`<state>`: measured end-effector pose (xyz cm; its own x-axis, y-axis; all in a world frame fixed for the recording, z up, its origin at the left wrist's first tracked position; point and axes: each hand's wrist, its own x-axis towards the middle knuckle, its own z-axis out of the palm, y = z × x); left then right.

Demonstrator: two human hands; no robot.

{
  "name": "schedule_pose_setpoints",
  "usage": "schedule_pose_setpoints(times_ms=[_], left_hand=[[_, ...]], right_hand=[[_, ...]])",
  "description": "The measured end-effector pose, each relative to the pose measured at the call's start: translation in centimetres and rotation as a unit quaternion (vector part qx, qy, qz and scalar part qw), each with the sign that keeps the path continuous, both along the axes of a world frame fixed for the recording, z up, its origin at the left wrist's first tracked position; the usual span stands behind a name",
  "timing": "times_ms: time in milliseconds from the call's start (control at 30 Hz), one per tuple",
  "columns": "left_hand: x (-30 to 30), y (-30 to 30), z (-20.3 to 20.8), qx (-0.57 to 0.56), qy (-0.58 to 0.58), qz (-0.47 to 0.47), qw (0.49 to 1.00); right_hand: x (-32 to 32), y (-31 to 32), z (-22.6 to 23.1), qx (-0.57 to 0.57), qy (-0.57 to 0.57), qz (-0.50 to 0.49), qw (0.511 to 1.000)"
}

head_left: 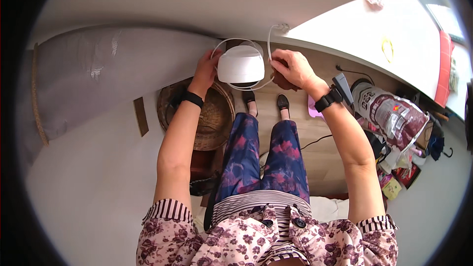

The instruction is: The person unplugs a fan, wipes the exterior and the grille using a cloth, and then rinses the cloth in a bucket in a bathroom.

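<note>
A white rounded appliance, its exact kind unclear, is held up in front of me. Its left side rests against my left hand, whose fingers are closed and partly hidden behind it. A thin white cord runs from the wall down to my right hand and loops loosely around the appliance. The right fingers are pinched together over a crumpled brown cloth and the cord. Each wrist wears a black band.
A grey-covered bed or panel lies left, above a round woven basket. At right, a large printed sack stands among several small items and an umbrella. A white ledge runs far right. My feet are on the wooden floor.
</note>
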<state>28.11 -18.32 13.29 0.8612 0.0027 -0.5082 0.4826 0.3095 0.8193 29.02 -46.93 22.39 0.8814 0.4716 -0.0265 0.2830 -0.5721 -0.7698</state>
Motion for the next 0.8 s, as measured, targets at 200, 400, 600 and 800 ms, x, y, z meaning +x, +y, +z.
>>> schedule_pose_setpoints(times_ms=[200,400,600,800], left_hand=[[2.0,-0.6,3.3,0.098,-0.115,-0.133,0.979],[2.2,0.0,5.0,0.274,-0.259,-0.189,0.907],[1.8,-0.3,7.1,0.474,-0.441,-0.112,0.753],[2.1,0.7,5.2,0.337,-0.378,-0.164,0.847]], right_hand=[[3.6,3.2,0.2,-0.01,0.052,0.015,0.998],[5.1,6.0,0.0,0.004,0.124,0.002,0.992],[5.3,7.0,-0.2,-0.089,0.033,0.055,0.994],[6.3,7.8,1.0,-0.053,0.176,0.105,0.977]])
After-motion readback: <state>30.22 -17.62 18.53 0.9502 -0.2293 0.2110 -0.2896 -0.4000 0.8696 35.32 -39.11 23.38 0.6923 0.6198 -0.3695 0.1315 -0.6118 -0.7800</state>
